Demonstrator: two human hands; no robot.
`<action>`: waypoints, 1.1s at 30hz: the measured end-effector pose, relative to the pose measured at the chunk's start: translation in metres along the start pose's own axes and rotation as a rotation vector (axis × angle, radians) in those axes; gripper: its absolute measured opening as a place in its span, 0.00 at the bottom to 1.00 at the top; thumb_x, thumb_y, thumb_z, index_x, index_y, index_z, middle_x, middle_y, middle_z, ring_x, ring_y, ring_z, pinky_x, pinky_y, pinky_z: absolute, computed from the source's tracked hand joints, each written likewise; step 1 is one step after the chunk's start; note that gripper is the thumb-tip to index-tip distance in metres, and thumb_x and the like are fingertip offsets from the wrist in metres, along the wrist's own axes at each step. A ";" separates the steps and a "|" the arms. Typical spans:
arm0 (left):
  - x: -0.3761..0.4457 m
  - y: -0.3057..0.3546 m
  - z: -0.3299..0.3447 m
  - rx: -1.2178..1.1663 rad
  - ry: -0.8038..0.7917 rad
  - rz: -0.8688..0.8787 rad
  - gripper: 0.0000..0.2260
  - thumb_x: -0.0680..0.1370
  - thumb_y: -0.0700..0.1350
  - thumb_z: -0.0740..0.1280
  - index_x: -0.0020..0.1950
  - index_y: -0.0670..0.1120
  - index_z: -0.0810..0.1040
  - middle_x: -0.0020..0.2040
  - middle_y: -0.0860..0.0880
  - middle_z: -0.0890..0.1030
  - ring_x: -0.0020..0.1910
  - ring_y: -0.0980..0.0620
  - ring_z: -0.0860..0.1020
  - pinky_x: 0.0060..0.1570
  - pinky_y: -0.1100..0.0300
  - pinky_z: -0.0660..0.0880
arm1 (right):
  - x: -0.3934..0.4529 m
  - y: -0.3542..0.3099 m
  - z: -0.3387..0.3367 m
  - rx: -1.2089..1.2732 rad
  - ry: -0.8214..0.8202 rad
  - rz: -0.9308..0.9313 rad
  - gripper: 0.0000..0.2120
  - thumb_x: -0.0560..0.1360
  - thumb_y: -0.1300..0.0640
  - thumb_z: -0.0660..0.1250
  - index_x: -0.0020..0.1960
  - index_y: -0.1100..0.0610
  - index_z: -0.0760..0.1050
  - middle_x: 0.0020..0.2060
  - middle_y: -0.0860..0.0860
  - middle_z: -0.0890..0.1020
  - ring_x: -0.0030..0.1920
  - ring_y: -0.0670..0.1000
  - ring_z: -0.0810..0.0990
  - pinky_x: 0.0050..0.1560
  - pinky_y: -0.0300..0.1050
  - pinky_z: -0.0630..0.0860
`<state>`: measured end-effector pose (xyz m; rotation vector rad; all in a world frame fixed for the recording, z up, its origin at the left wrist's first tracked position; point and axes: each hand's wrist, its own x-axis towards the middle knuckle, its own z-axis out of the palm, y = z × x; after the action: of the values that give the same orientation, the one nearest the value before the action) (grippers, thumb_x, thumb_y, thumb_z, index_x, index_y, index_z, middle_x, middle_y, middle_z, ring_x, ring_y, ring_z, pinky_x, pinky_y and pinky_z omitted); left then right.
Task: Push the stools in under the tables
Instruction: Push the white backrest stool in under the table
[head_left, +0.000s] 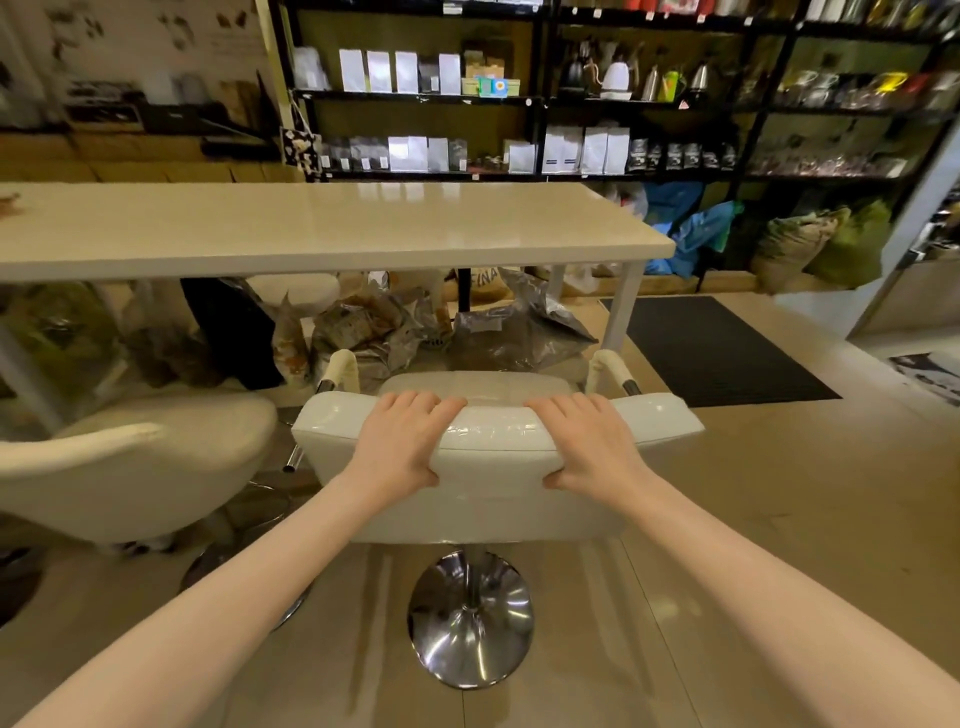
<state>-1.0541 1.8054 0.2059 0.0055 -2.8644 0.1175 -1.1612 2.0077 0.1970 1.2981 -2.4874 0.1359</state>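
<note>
cream-white glossy bar stool (493, 441) on a mirror-chrome round base (470, 618). pale cream, shiny surface (311, 223). tan floor (779, 519) under a black ribbed mat (717, 353). black shelving (540, 98) lined with white and dark bags. blue plastic bags (696, 228) and olive-green sacks (852, 244) below. matte off-white shell stool (135, 467) alongside.

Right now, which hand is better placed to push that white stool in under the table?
Neither clearly: the left hand and right hand both grip the top of the stool's backrest, evenly either side of centre. Pushing with both together looks best to keep the stool straight toward the table.
</note>
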 end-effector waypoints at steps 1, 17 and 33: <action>0.000 0.001 0.002 -0.001 0.018 -0.009 0.40 0.54 0.50 0.82 0.64 0.47 0.72 0.53 0.46 0.80 0.51 0.44 0.77 0.51 0.50 0.72 | -0.001 0.002 0.002 0.001 0.013 -0.004 0.40 0.54 0.50 0.81 0.63 0.55 0.71 0.54 0.52 0.79 0.53 0.55 0.77 0.53 0.49 0.71; 0.014 -0.034 0.015 -0.003 0.098 -0.069 0.40 0.50 0.48 0.83 0.59 0.46 0.75 0.46 0.47 0.81 0.44 0.46 0.78 0.45 0.54 0.74 | 0.040 -0.002 0.019 0.061 0.092 -0.050 0.38 0.50 0.52 0.83 0.56 0.57 0.74 0.47 0.53 0.81 0.46 0.56 0.79 0.47 0.47 0.73; 0.058 -0.066 0.031 0.008 0.082 -0.061 0.38 0.58 0.47 0.81 0.65 0.47 0.70 0.53 0.46 0.79 0.51 0.46 0.76 0.52 0.53 0.70 | 0.091 0.015 0.045 0.046 0.105 -0.025 0.37 0.50 0.51 0.82 0.56 0.56 0.74 0.46 0.51 0.81 0.46 0.54 0.78 0.48 0.47 0.73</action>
<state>-1.1175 1.7378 0.1973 0.0876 -2.7791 0.1138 -1.2326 1.9345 0.1856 1.3050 -2.3927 0.2496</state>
